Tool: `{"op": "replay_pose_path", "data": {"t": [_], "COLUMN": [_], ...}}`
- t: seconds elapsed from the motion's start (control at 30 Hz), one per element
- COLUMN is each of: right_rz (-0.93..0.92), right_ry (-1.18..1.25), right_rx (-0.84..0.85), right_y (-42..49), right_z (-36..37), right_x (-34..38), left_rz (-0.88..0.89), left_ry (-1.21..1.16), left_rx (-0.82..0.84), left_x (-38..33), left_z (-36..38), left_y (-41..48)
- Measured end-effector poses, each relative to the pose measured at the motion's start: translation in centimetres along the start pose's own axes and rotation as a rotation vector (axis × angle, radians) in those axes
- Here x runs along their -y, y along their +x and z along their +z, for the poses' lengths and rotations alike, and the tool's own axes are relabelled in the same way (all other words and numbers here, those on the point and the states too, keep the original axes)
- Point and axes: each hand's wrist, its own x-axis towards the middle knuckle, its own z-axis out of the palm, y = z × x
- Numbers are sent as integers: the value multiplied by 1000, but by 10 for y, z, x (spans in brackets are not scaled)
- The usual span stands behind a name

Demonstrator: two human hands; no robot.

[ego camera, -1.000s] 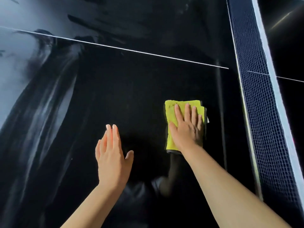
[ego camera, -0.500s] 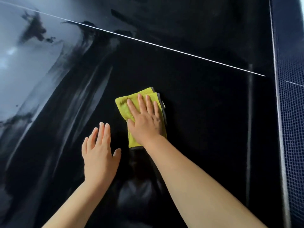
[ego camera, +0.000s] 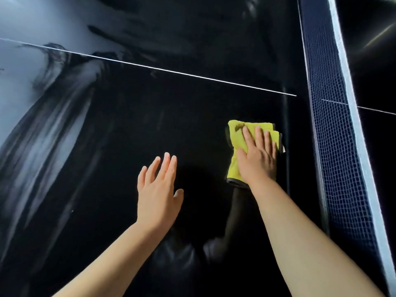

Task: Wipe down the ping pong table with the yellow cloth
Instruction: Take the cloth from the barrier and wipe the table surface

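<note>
Cloth (ego camera: pixel 234 136) half under rt hand (ego camera: pixel 257 161)

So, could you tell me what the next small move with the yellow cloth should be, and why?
Probably slide the yellow cloth leftward, away from the net, keeping the right hand flat on it. The cloth sits beside the net, while pale hazy streaks show on the ping pong table far to the left.

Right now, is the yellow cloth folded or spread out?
Folded: the yellow cloth shows layered edges at its right side, a compact pad under the flat right hand.
</note>
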Motion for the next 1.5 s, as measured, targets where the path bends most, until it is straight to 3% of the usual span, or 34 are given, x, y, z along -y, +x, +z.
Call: {"op": "replay_pose_path", "data": {"t": [0.23,0.47,0.63,0.87,1.0,1.17,1.5], "right_rz": [267,355,159,-256,-404,-385,137], "right_ry": [37,24,2,-22,-46,11,47], "right_rx": [-40,-13,14,65,96,67,-69], "right_y": [14,29,40,31,26,42,110], "right_z": [-16,-13,-2,27,35,25,-20], "right_x": [-94,-46,59,228,263,230,15], "left_rz": [78,84,42,-86,-114,-82,132], "left_ry": [-65,-74,-54,-14,16,29,0], "left_rx": [10,-26,-57,-91,-59,-65,-18], "left_x": [-35,5,62,130,140,114,10], "left_z": [20,8,-21,-63,-71,-67,-27], "left_y": [12,38,58,79,88,103,146]}}
